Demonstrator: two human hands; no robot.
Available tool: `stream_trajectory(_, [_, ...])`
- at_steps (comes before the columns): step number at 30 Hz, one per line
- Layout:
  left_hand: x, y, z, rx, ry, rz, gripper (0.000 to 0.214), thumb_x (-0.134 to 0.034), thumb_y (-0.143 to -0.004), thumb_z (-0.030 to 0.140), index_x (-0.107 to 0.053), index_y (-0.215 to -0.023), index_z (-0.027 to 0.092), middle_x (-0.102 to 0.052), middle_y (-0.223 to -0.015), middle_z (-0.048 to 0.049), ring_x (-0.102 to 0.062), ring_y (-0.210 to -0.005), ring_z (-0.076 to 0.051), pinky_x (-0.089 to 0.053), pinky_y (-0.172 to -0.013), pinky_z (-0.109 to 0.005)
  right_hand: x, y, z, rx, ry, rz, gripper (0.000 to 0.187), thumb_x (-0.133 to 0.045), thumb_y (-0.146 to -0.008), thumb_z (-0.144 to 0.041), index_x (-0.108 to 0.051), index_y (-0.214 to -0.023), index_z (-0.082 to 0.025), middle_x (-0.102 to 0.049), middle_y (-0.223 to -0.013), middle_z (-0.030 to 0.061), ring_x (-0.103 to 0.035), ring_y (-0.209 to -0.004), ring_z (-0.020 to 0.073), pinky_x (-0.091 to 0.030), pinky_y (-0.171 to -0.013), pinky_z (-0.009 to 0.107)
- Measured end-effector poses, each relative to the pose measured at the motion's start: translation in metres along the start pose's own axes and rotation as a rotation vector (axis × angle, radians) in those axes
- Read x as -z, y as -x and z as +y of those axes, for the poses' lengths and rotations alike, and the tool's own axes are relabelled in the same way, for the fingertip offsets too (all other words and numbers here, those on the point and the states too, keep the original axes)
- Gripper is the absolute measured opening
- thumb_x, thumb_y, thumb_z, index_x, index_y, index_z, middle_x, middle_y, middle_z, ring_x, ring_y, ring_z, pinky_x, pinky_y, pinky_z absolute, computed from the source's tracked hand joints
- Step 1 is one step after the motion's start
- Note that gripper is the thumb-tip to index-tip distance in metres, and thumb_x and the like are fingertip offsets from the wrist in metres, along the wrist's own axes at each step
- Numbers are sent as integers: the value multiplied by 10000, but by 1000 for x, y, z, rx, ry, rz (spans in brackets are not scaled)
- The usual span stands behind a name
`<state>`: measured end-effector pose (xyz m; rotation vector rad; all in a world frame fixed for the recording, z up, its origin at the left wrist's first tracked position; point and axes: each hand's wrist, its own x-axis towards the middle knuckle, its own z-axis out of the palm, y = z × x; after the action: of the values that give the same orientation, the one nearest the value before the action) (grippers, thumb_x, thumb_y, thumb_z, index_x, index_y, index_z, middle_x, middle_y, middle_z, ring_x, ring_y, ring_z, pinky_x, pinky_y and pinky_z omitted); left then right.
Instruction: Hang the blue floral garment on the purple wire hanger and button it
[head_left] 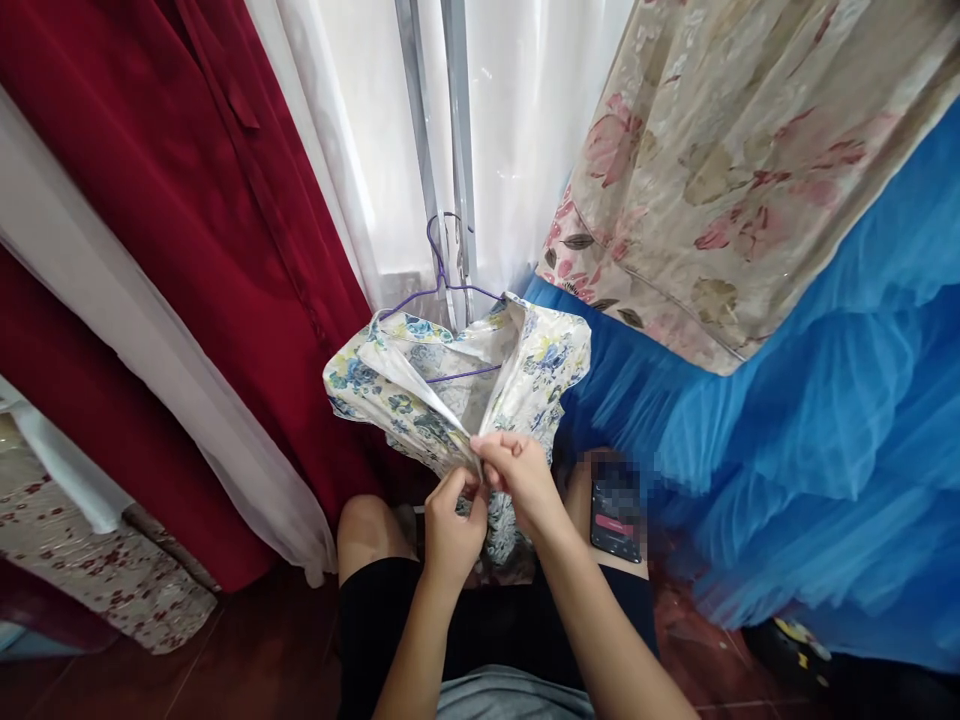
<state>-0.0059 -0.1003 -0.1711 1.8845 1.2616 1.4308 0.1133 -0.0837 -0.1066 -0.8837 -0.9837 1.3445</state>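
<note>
A white blouse [420, 405] with blue and yellow flowers hangs on a purple wire hanger [409, 297] in front of me. Its front edges meet in a V, where both my hands are. My right hand [517, 475] pinches the edge at the bottom of the V. Just below and to the left, my left hand [454, 520] is closed on the front edge of the same blouse, thumb against fingers. Whether a button lies between the fingertips is hidden. The lower part of the blouse drops out of sight behind my hands.
Red curtains [225, 250] hang at left, a sheer white curtain [360, 120] behind the hanger. At right are a beige floral cloth [690, 190] and blue tulle [810, 430]. A phone [616, 515] rests on my right thigh. The floor [262, 650] is dark red tile.
</note>
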Motion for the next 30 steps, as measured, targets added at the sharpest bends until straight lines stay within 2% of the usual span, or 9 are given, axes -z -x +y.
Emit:
stream_trajectory(4, [7,-11,1,-54,-52,-59,206,-556,-934,226,-475,-746,207,-499,-721,10,-512,-679,-148,-415,-671,-254,-31,-53,-41,161,-49,20,322,-765,-729,-336,-580,-522,-173,-471,-405,-56,-324,-352,55,-217,-373,226])
stream_trajectory(8, [8,-19,1,-88,-158,-236,174,-516,-923,160,-471,-759,201,-515,-777,-4,-516,-726,-156,-394,-691,-260,-52,-95,-78,200,-190,91,261,-748,-716,-303,-596,-553,-166,-506,-438,-59,-355,-365,45,-212,-364,207])
stream_trajectory(11, [7,-18,-7,-91,-176,-321,147,-512,-923,153,-519,-783,195,-562,-815,-20,-545,-748,-165,-411,-698,-265,-54,-104,-88,186,-250,94,220,-758,-705,-305,-620,-615,-159,-510,-457,-71,-368,-374,40,-215,-365,195])
stream_trajectory(14, [12,-21,-15,-102,-158,-338,121,-533,-949,199,-602,-849,192,-616,-864,-35,-593,-814,-181,-453,-756,-281,-50,-99,-82,237,-193,50,243,-744,-729,-338,-605,-624,-168,-524,-465,-64,-395,-383,48,-245,-379,194])
stream_trajectory(16, [23,-33,-14,-132,-127,-272,108,-555,-962,234,-656,-954,199,-662,-936,-46,-627,-883,-188,-478,-813,-290,-46,-92,-74,286,-147,34,254,-733,-748,-356,-591,-634,-180,-534,-461,-61,-407,-385,57,-270,-391,198])
stream_trajectory(21, [62,-101,27,-278,-74,213,254,-541,-993,283,-633,-1218,212,-682,-957,-40,-644,-838,-158,-505,-820,-285,-41,-82,-65,336,-81,36,246,-725,-768,-389,-589,-690,-200,-529,-443,-66,-401,-377,73,-295,-407,214])
stream_trajectory(23, [71,-133,49,-380,-108,201,316,-520,-1006,296,-597,-1303,221,-678,-962,-40,-635,-816,-150,-507,-806,-285,-39,-81,-67,358,-49,28,240,-722,-779,-395,-599,-709,-201,-527,-446,-67,-398,-380,76,-301,-417,220])
stream_trajectory(26, [72,-167,71,-508,-229,91,216,-509,-1009,288,-676,-1109,194,-691,-954,-49,-632,-849,-163,-493,-807,-289,-36,-86,-68,421,-4,-19,240,-721,-794,-399,-605,-728,-201,-525,-447,-64,-400,-388,81,-298,-430,227])
stream_trajectory(30, [66,-180,84,-586,-322,156,206,-526,-998,270,-667,-883,173,-679,-862,-43,-617,-845,-175,-465,-813,-296,-31,-102,-53,479,46,-11,277,-722,-780,-403,-553,-675,-209,-448,-425,-88,-324,-380,70,-226,-430,232])
